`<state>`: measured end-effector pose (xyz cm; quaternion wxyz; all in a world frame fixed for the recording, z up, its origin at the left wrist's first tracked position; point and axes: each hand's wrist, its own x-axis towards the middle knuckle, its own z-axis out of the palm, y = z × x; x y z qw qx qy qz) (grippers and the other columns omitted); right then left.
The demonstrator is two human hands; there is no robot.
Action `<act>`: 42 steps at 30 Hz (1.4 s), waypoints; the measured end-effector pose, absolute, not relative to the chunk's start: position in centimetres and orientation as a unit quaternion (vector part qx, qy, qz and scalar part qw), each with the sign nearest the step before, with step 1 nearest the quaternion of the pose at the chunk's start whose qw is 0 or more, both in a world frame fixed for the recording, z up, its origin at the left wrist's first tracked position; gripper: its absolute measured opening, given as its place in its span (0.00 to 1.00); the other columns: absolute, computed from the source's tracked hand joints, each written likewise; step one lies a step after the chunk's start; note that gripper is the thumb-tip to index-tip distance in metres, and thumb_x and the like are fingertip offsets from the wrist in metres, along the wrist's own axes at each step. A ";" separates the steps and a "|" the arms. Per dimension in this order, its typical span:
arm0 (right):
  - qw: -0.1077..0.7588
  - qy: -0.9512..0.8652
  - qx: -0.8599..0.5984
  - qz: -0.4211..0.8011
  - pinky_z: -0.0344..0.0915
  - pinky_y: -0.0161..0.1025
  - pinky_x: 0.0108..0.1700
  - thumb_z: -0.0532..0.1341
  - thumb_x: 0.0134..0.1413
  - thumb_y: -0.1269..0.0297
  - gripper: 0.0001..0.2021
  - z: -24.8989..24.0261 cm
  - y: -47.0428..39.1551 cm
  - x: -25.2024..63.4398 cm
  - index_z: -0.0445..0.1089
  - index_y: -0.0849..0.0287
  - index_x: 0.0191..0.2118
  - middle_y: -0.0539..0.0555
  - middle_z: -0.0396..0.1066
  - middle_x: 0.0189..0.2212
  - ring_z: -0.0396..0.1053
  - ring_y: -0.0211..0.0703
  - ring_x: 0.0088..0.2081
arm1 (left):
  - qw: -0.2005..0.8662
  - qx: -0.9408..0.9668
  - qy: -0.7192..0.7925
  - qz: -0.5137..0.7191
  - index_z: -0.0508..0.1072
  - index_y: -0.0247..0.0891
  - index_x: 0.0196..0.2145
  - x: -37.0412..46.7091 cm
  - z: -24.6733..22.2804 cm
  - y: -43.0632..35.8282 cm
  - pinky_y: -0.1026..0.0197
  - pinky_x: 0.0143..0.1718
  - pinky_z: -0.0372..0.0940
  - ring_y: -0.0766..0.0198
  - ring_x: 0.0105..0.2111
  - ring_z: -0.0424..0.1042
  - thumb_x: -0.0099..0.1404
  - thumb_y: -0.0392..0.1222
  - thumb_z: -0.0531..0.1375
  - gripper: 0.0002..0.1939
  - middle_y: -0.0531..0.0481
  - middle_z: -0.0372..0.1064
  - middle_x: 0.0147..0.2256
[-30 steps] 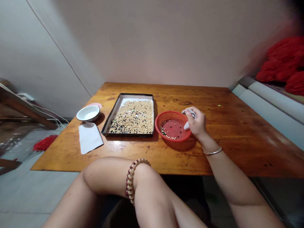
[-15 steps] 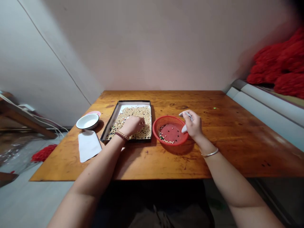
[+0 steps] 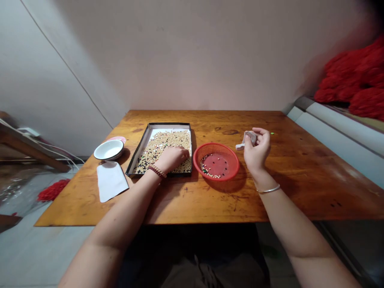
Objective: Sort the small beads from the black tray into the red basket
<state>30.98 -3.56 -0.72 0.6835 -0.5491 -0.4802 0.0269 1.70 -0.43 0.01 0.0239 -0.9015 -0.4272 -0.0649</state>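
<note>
One tray (image 3: 154, 132) and one red basket (image 3: 215, 148) sat on the wooden bench (image 3: 303, 180) by a wall (image 3: 195, 60). My right grip (image 3: 258, 151) pinched one white thing (image 3: 250, 136). I couldn't tell if my left grip (image 3: 171, 158), over the tray's beans (image 3: 168, 139), was closed.

Both arms (image 3: 121, 228) stretch forward, left hand (image 3: 170, 159) palm down, right hand (image 3: 257, 149) upright with fingers (image 3: 261, 131) curled.

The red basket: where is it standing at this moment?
In the head view, the red basket stands on the wooden table, just right of the shallow tray and left of the person's right hand.
</note>
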 end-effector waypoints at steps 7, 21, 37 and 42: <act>0.564 -0.595 -0.562 0.114 0.70 0.43 0.39 0.64 0.51 0.57 0.10 -1.1 -3.8 30.0 0.75 0.60 0.32 0.56 0.76 0.30 0.74 0.47 0.34 | 0.029 -0.887 -0.458 -0.044 0.76 0.37 0.36 2.1 0.1 -0.6 0.63 0.36 0.62 0.63 0.34 0.71 0.67 0.43 0.54 0.13 0.45 0.73 0.35; 0.517 -0.637 -0.515 0.247 0.72 0.42 0.43 0.62 0.46 0.69 0.14 -0.8 -5.1 28.2 0.75 0.59 0.42 0.57 0.78 0.39 0.76 0.46 0.39 | 0.118 -0.872 -0.402 -0.251 0.74 0.40 0.39 2.7 0.6 -1.8 0.63 0.32 0.60 0.62 0.36 0.68 0.71 0.43 0.51 0.12 0.47 0.74 0.34; 0.419 -0.747 -0.458 0.237 0.66 0.39 0.37 0.56 0.60 0.55 0.14 -0.9 -6.7 26.6 0.76 0.57 0.34 0.53 0.77 0.31 0.72 0.44 0.32 | 0.147 -0.884 -0.268 -0.354 0.70 0.37 0.33 5.9 -1.7 -5.3 0.64 0.27 0.57 0.66 0.29 0.66 0.69 0.42 0.56 0.08 0.52 0.70 0.26; 0.412 -0.739 -0.443 0.296 0.66 0.39 0.36 0.50 0.63 0.47 0.24 -1.3 -6.7 26.8 0.76 0.59 0.30 0.53 0.75 0.28 0.71 0.44 0.31 | 0.148 -0.874 -0.280 -0.369 0.70 0.37 0.31 6.0 -1.6 -5.3 0.64 0.27 0.58 0.66 0.28 0.66 0.69 0.46 0.56 0.12 0.51 0.70 0.25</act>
